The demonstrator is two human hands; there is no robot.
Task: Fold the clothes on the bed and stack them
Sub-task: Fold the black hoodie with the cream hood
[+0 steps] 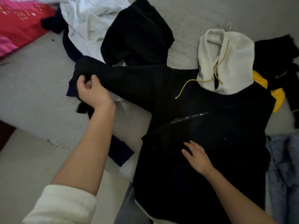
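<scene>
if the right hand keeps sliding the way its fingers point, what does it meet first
Only more of the black hoodie that the right hand lies flat on; further up-left along that line is the hoodie's sleeve, held by the left hand.

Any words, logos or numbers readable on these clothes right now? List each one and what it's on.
Black hoodie, chest: one thin line of pale print, too small and blurred to read; only a brighter letter near its right end, maybe "S", stands out.
Red and pink cloth, top left corner: small light specks, a pattern, not text.
White garment, hood lining, jeans: no text visible.
</scene>
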